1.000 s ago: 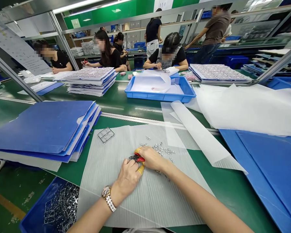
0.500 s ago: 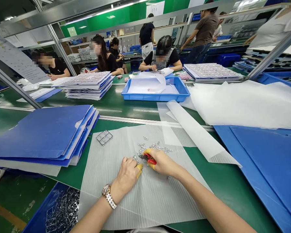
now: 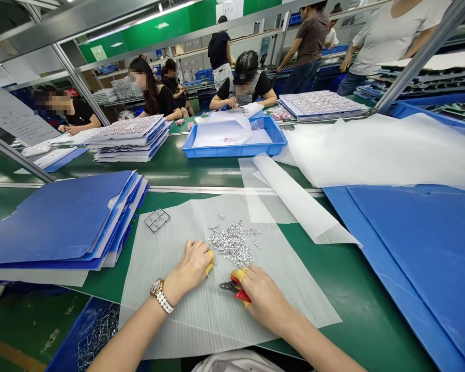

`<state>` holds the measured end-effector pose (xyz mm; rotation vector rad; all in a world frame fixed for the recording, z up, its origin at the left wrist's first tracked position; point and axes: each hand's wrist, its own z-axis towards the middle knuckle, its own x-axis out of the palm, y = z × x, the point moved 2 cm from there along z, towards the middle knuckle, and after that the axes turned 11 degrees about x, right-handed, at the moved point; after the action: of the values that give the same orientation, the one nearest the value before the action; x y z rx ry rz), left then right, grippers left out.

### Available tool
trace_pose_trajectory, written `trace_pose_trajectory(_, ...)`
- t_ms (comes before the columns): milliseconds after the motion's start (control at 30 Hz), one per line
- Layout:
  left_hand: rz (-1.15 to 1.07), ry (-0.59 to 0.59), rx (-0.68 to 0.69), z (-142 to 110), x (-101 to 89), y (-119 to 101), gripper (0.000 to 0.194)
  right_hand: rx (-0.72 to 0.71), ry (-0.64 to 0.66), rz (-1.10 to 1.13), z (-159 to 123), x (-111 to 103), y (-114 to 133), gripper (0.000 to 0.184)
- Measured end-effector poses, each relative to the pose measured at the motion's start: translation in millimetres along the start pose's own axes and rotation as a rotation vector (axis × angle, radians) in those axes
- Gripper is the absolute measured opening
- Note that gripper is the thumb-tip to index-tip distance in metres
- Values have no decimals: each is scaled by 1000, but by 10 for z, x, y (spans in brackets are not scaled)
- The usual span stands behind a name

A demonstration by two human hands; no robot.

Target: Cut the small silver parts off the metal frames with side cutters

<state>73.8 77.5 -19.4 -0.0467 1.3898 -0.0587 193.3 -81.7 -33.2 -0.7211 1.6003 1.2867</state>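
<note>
My right hand (image 3: 264, 293) is wrapped around red-handled nippers (image 3: 228, 285), their metal jaws pointing left just above the white sheet (image 3: 170, 310). Yellow covers sit on some fingers of both hands. My left hand (image 3: 194, 263), with a watch at its wrist, is closed at the left of the nippers. Tiny silver bits show by its thumb, but what lies inside the fingers is hidden. Beyond both hands spreads a pile of small shiny silver parts (image 3: 232, 243). A square silver frame with crossbars (image 3: 157, 221) lies at the sheet's far left corner.
Blue folders (image 3: 62, 217) are stacked at left, with blue sheets (image 3: 406, 248) at right. A rolled white sheet (image 3: 298, 201) lies behind. Below the table edge, a blue bin (image 3: 67, 330) holds metal frames. Across the bench stands a blue tray (image 3: 232, 151); several people work beyond.
My right hand has drawn the nippers back toward me, off the silver pile, which now shows fully. My left hand stays closed beside it. The whole view has shifted slightly.
</note>
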Motion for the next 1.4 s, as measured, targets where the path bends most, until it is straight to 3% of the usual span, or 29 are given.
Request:
trace_pose_trajectory(200,-52,-25,-31,-23,-58,-8,11,-18,-116,-115,-87,159,54,26)
trace_pose_trajectory(333,-95,-70,-83,-4,-74,-35,11,-32,-101,-144,-87,160,56,24)
trace_pose_trajectory(500,-5,-32,-68,19,-14,-142,19,-10,-34,-96,-45,113,52,28)
trace_pose_trajectory(600,41,-36,-64,-4,21,-162,19,73,40,153,1,50,-22,33)
trace_pose_trajectory(700,62,-49,-56,-24,57,-151,17,210,62,668,70,-38,-138,26)
trace_pose_trajectory(800,63,-55,-40,-27,81,-140,18,319,37,1141,150,-113,-239,24)
trace_pose_trajectory(867,33,-67,-36,-30,68,-132,19,355,-16,1281,196,-153,-283,29)
trace_pose_trajectory(1000,-181,-170,-128,-52,-26,-63,15,377,-109,1337,250,-185,-310,36)
trace_pose_trajectory(1100,-524,-338,-359,-55,-49,22,7,362,-123,1343,284,-167,-276,37)
trace_pose_trajectory(1200,-862,-509,-585,-5,49,35,8,351,-125,1334,334,-139,-212,37)
trace_pose_trajectory(1400,-1080,-631,-664,217,269,-158,27,329,-129,1296,441,-83,-104,36)
